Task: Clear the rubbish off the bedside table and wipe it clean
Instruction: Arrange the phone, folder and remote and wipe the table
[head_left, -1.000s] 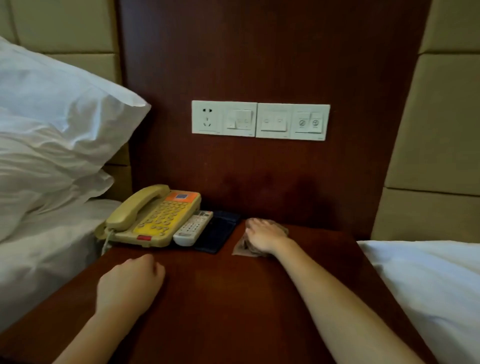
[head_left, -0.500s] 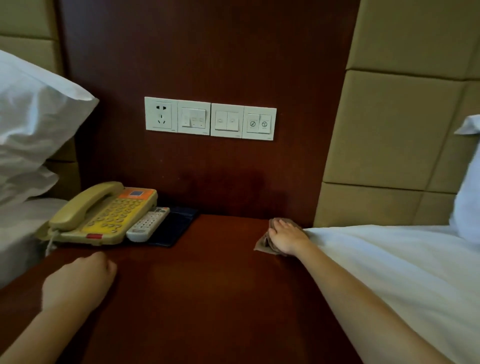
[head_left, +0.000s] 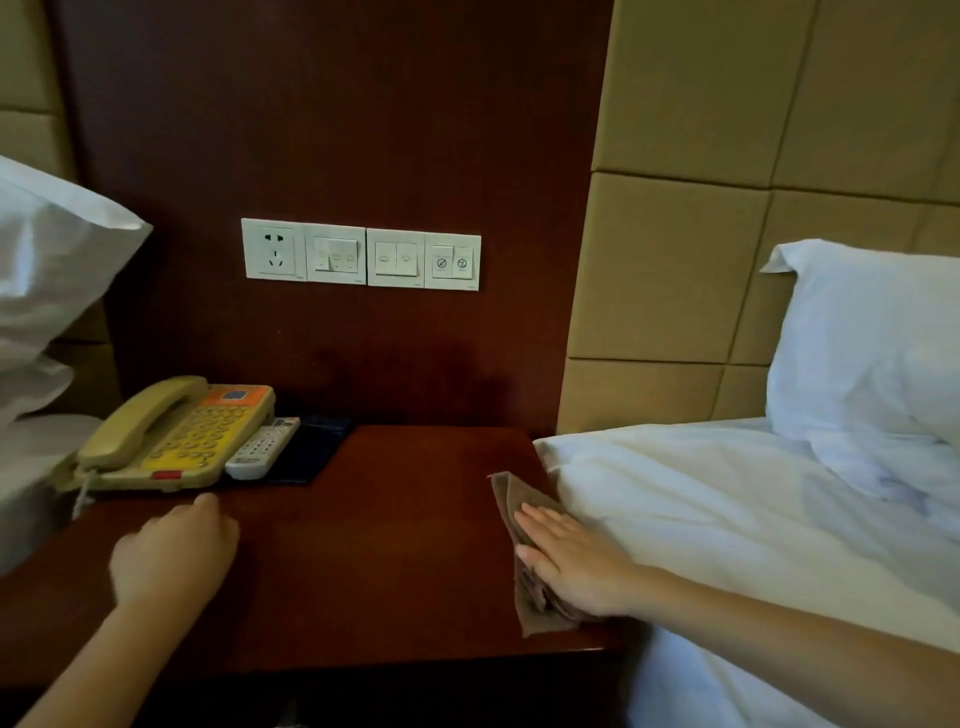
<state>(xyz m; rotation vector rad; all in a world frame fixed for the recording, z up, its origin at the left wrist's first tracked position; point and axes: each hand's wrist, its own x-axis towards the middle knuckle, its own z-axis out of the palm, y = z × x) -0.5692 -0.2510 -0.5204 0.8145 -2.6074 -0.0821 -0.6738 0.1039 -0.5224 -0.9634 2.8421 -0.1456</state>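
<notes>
Part of the crumpled brown cloth (head_left: 511, 499) lay hidden under the right hand (head_left: 576, 561), whose straight fingers pressed it flat at the right edge of the bedside table (head_left: 374, 545), against white bedding (head_left: 727, 509). The left hand (head_left: 171, 551) rested at the table's front left in a loose fist, fingertips tucked out of sight, nothing showing in it. At the table's back left, a white remote (head_left: 262, 448) partly covered a flat dark folder (head_left: 311, 452) beside a yellow telephone (head_left: 176, 436). The tabletop was glossy reddish wood.
</notes>
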